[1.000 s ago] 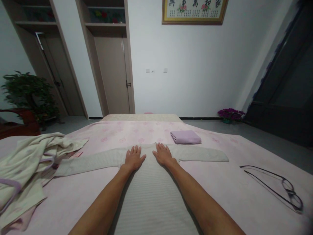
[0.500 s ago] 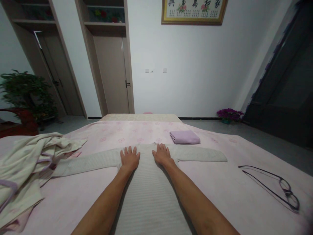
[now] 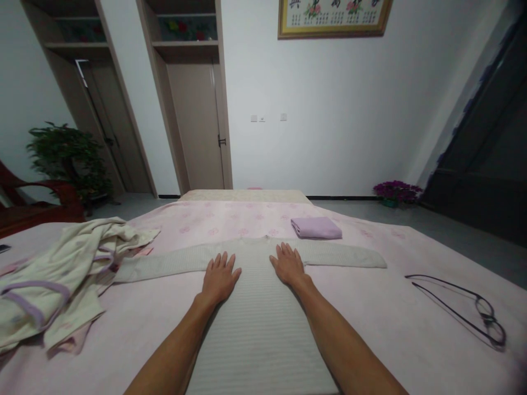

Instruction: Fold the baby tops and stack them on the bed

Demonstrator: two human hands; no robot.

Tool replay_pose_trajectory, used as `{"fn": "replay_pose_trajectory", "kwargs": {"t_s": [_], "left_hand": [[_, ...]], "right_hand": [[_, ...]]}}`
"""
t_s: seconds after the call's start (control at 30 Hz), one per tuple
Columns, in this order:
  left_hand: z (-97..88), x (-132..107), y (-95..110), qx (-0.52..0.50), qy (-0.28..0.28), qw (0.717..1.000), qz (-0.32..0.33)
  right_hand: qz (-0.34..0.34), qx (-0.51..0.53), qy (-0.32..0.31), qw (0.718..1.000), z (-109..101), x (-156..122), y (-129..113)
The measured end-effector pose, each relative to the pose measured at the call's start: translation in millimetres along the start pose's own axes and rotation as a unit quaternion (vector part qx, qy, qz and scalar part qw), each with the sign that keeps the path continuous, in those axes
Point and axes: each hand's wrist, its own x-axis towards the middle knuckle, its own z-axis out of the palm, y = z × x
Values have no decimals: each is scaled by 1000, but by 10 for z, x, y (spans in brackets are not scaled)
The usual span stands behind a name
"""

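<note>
Head view: At far left, a crumpled cloth heap lies beside the end of one outstretched sleeve of a pale shirt, spread centrally on a pink sheet. The left hand and right hand rest palms down near its shoulders, each grip released, fingers extended, apparently steadying the fabric flat. A folded purple cloth sits just beyond the opposite sleeve; eyeglasses lie farther right, seemingly set clear of the garment.
</note>
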Motion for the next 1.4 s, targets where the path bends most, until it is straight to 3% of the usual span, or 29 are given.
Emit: {"fn": "replay_pose_trajectory", "kwargs": {"t_s": [0.2, 0.4, 1.07, 1.23, 1.4], "left_hand": [[-33, -88, -25, -8, -2, 1000, -17], [-18, -87, -31, -12, 2, 1000, -24], [-36, -75, -223, 3, 19, 988, -155], [-11, 5, -253, 26, 65, 992, -103], [23, 113, -357, 3, 39, 998, -47]], "right_hand": [[48, -24, 34, 998, -49, -125, 136], [-6, -17, 18, 1000, -12, -322, 105], [6, -7, 47, 999, -13, -358, 209], [6, -9, 52, 999, -9, -358, 205], [2, -12, 61, 998, 2, -359, 215]]}}
